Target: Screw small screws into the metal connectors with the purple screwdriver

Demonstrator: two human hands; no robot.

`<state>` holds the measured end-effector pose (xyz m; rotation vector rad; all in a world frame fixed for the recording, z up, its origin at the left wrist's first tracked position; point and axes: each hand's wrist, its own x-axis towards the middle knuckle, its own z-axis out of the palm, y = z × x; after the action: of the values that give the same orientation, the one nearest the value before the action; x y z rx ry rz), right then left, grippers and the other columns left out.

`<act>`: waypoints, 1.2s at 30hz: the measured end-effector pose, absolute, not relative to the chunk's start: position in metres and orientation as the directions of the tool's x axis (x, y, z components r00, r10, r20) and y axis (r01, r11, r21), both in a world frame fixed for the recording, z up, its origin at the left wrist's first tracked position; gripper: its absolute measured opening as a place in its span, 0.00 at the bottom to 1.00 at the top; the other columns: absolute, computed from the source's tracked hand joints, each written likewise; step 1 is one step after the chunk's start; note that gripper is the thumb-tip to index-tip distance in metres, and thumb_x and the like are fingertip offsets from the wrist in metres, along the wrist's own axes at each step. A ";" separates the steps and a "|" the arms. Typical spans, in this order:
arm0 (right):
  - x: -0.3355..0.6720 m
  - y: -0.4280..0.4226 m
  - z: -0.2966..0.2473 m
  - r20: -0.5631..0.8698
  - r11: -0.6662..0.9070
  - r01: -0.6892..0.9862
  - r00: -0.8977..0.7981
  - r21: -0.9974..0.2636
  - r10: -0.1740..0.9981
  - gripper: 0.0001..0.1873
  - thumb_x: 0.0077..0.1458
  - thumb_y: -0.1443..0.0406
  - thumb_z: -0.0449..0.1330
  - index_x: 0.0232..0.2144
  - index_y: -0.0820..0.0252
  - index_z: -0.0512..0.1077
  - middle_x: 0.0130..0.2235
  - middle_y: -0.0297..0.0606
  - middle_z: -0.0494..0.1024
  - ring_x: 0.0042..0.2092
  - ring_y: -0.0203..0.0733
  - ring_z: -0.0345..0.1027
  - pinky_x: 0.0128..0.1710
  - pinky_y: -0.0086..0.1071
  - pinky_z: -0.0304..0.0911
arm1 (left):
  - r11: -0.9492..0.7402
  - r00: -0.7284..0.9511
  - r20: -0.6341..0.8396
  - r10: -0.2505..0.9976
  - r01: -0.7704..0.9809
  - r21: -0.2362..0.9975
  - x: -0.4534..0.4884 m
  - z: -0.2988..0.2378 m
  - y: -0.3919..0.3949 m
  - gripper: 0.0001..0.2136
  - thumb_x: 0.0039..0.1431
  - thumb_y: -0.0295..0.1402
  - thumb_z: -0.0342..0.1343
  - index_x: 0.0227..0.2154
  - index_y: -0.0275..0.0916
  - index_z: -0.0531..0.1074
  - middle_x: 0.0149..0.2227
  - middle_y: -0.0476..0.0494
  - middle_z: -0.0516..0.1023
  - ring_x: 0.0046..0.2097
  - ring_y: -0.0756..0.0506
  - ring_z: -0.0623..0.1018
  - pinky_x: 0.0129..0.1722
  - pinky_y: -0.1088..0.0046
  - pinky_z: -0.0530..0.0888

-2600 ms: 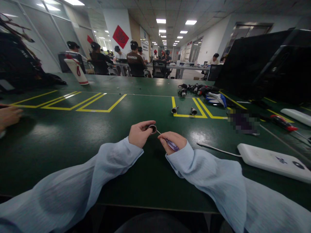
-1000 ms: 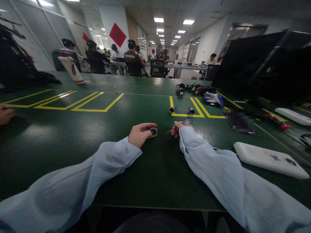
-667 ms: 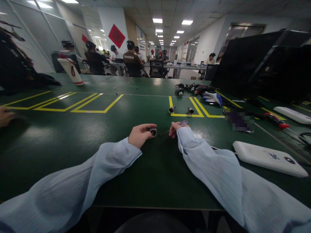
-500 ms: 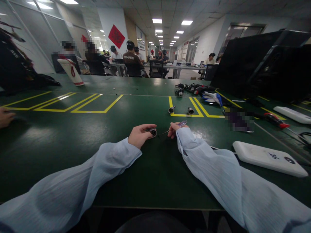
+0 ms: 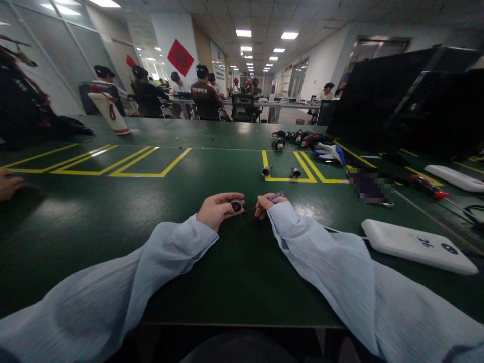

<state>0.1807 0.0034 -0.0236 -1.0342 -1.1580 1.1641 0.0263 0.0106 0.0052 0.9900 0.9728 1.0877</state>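
Between the thumb and fingers of my left hand (image 5: pixel 215 210) is a small round metal connector (image 5: pixel 236 205), its dark open face turned toward me and to the right. My right hand (image 5: pixel 263 205) grips a screwdriver (image 5: pixel 277 196) with a clear purplish handle. Its thin shaft points left, and the tip is close to the connector; whether they touch I cannot tell. Beyond my hands, two similar metal connectors stand on the green table: one (image 5: pixel 266 172) on a yellow tape line, the other (image 5: pixel 295 173) to its right.
A white power bank (image 5: pixel 416 247) with a cable lies right of my right arm. Behind it are a phone (image 5: pixel 370 187), a red-and-black screwdriver (image 5: pixel 427 186) and a pile of dark connectors (image 5: pixel 297 137). Another person's hand (image 5: pixel 9 184) rests at the left edge.
My right hand and the screwdriver have shifted slightly left, bringing the tip nearer the connector. The connector in my left hand has turned a little.
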 end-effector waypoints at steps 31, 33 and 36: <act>0.186 -0.010 -0.006 0.144 0.153 -0.319 0.054 -0.935 0.988 0.15 0.40 0.56 0.59 0.13 0.60 0.64 0.12 0.32 0.69 0.16 0.31 0.61 0.14 0.23 0.55 | 0.092 0.210 -0.048 0.976 -0.204 0.975 0.023 -0.002 0.012 0.18 0.30 0.19 0.58 0.31 0.34 0.74 0.38 0.43 0.75 0.42 0.43 0.74 0.47 0.60 0.69; 0.185 -0.011 -0.007 0.130 0.148 -0.255 0.087 -0.956 0.988 0.16 0.41 0.56 0.58 0.13 0.60 0.63 0.10 0.31 0.66 0.15 0.31 0.60 0.12 0.23 0.52 | 0.073 0.199 -0.035 0.979 -0.186 0.980 0.022 -0.004 0.013 0.18 0.31 0.20 0.59 0.32 0.33 0.74 0.37 0.43 0.76 0.41 0.43 0.74 0.47 0.60 0.68; 0.182 -0.012 -0.008 0.142 0.161 -0.114 0.155 -0.980 0.978 0.16 0.43 0.57 0.57 0.13 0.61 0.63 0.10 0.30 0.65 0.13 0.29 0.56 0.12 0.23 0.50 | 0.034 0.160 -0.012 0.987 -0.135 0.990 0.021 -0.007 0.016 0.18 0.31 0.21 0.61 0.33 0.33 0.74 0.35 0.43 0.76 0.39 0.45 0.75 0.48 0.59 0.67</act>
<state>0.1817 -0.0123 -0.0085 -1.0722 -1.0795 1.0489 0.0213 0.0160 -0.0074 1.1622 1.0035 1.1371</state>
